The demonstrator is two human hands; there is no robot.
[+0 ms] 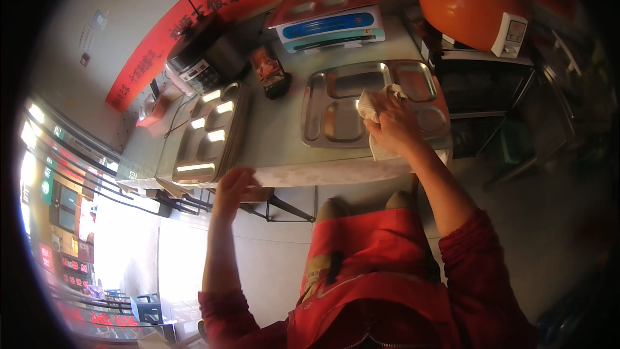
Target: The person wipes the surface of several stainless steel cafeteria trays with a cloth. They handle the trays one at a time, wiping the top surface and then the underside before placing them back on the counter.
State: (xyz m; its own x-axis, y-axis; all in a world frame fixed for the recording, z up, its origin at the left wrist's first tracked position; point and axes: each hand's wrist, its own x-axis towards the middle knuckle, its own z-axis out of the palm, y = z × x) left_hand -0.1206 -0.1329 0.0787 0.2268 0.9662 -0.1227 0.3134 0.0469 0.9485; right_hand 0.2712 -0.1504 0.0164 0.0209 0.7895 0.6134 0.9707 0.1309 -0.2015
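Note:
My right hand (395,123) presses a pale ribbed cloth (370,106) onto a stainless steel compartment tray (317,138). The cloth is bunched above the fingers and hangs below the palm over the tray's near rim. This tray lies flat on the right half of the table, near its front edge. Further left rests a stack of similar steel trays (210,143), its top one bright with reflected light. Close to the stack's near right corner is my left hand (236,188), blurred, fingers loosely bent and holding nothing visible. Whether it touches the stack is unclear.
Behind the trays, a phone (267,69) leans on a dark stand. A rice cooker or pressure cooker (201,65) stands back left. Another compartment tray (324,5) tops a white and blue box (334,29). An orange pot (472,5) sits on a rack at right. A stool (281,206) is under the table (315,174).

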